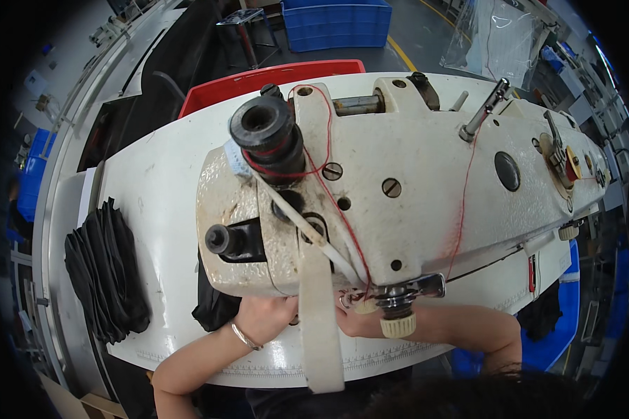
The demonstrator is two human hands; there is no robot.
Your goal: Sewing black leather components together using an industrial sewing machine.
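A white industrial sewing machine (426,174) fills the middle of the view, with red thread running over its top and down its front. My left hand (267,318), a silver bangle (247,336) at its wrist, reaches under the machine head beside a piece of black fabric (215,307). Its fingers are hidden by the machine. On the other side of a hanging pale strap (319,325), my right hand (356,320) also goes under the head, close to the cream tension knob (398,326). That hand's fingers are out of sight too.
A stack of folded black fabric pieces (108,272) lies on the white table (168,181) at the left. Beyond the table stand a red bin (272,75) and a blue crate (337,24). More black fabric (540,314) hangs by a blue bin (566,335) at right.
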